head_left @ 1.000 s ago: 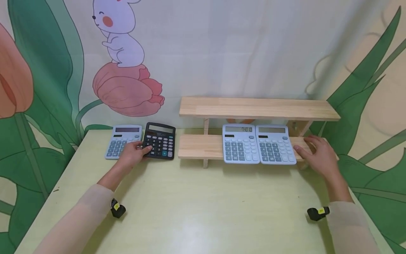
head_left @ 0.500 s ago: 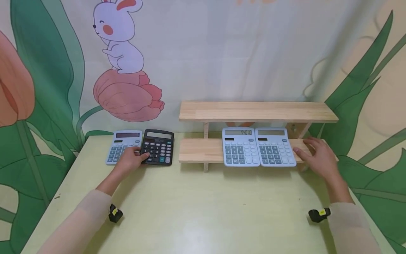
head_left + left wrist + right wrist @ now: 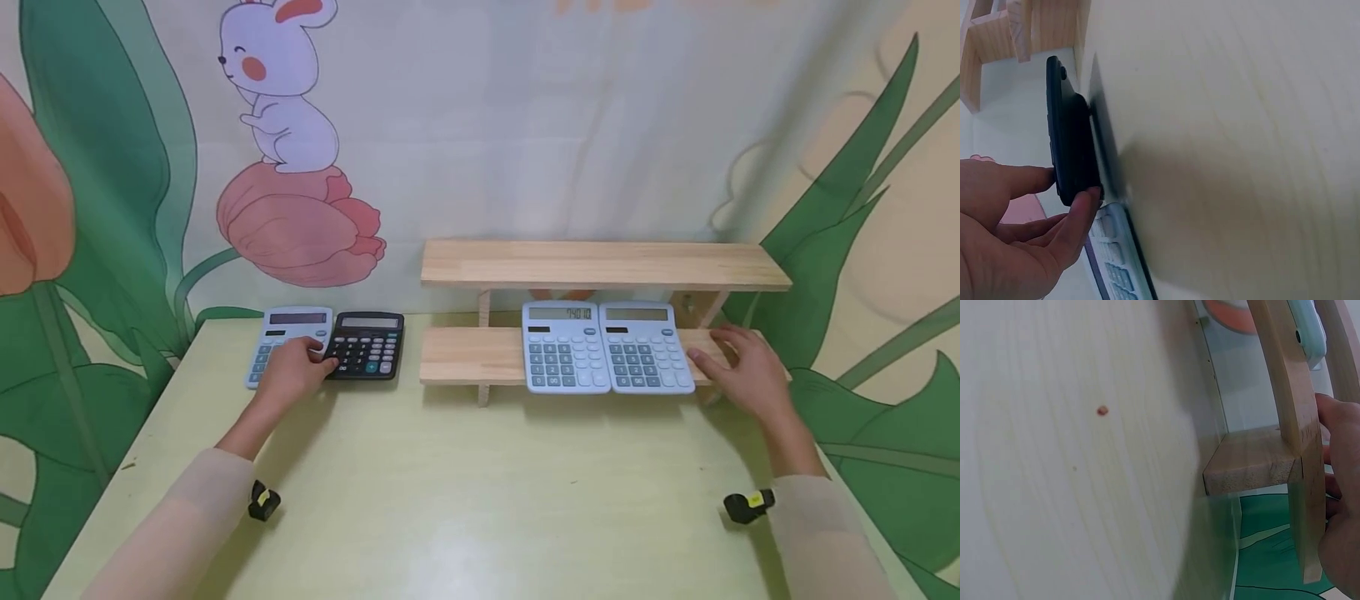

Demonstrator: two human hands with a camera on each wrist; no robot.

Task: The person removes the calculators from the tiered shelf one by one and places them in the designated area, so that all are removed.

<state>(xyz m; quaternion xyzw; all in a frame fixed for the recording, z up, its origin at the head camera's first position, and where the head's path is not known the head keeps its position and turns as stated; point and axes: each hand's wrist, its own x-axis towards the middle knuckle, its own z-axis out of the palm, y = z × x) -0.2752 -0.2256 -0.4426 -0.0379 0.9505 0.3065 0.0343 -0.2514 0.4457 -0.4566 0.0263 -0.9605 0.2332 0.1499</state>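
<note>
My left hand (image 3: 291, 371) pinches a black calculator (image 3: 366, 343) at its lower left corner, thumb on the keys. In the left wrist view the fingers (image 3: 1079, 219) lie beneath the calculator's edge, which is raised off the table with a shadow under it. Beside it, partly behind the hand, lies a light blue calculator (image 3: 294, 327). On the lower shelf two more light blue calculators (image 3: 567, 348) stand side by side, one display reading digits. My right hand (image 3: 746, 373) rests on the right end of that shelf, fingers relaxed, thumb near the rightmost calculator (image 3: 647, 348).
The two-tier wooden shelf (image 3: 468, 354) stands at the back of the pale table (image 3: 480, 492), its upper board (image 3: 600, 262) above the calculators. A printed cloth (image 3: 600, 125) with a rabbit and flowers hangs behind. Small specks mark the tabletop.
The black calculator has shifted slightly left with my left hand, closer against the light blue one beside it. My right hand keeps its place on the shelf. The head view has tilted a little.
</note>
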